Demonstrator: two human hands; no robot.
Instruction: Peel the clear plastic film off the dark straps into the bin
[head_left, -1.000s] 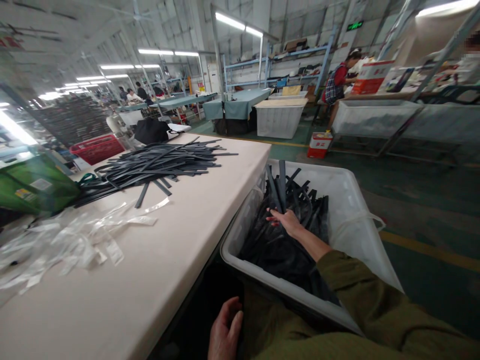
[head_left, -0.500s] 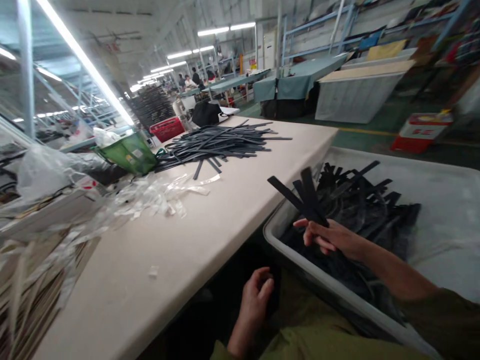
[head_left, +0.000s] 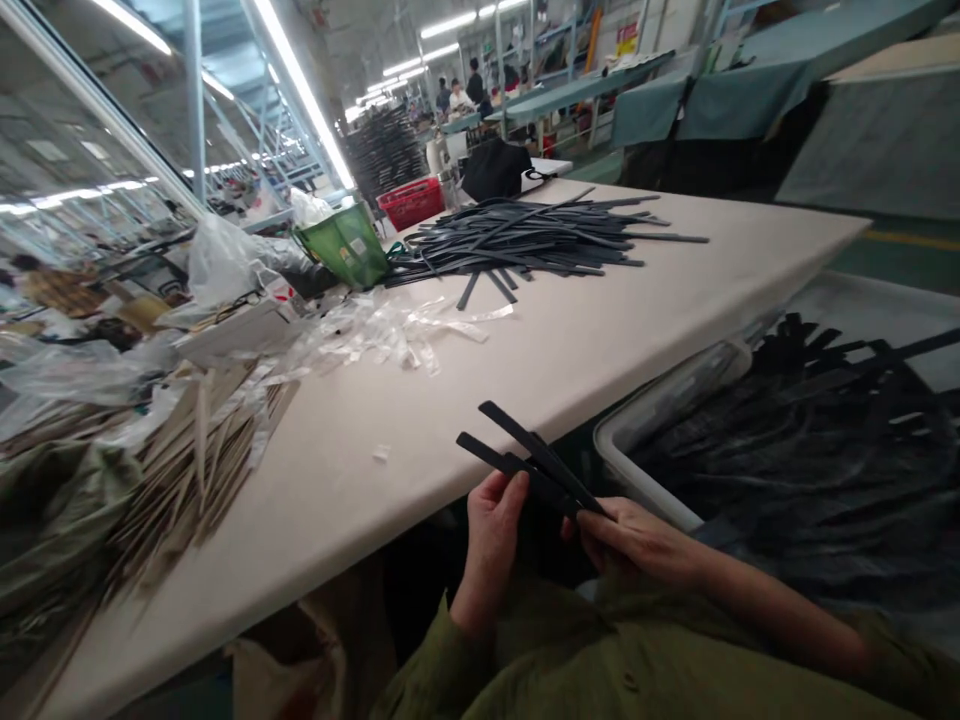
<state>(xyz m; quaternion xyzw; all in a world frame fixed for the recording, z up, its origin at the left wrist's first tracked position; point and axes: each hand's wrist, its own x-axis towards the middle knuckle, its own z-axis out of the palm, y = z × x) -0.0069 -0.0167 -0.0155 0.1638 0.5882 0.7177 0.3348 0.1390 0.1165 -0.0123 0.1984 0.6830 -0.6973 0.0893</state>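
Several flat black strips [head_left: 551,470] are fanned out over my lap, just off the table's front edge. My right hand [head_left: 637,535] is closed round their lower ends. Thumb and fingers of my left hand [head_left: 496,520] pinch the strips nearer their upper ends. To the right, a white plastic bin [head_left: 622,460] holds a heap of similar black strips [head_left: 810,440]. Another pile of dark strips [head_left: 525,240] lies on the far part of the beige table [head_left: 420,400].
Clear plastic scraps [head_left: 397,330] lie mid-table, with a green basket [head_left: 349,245] and a red basket [head_left: 411,203] behind. Brown strips [head_left: 202,450] and green cloth [head_left: 60,520] cover the left end. A black bag [head_left: 493,170] sits at the far edge. People work in the distance.
My right hand has brought the strips left from over the bin to my lap. My left hand has risen and taken hold of them. The view has turned to the left.
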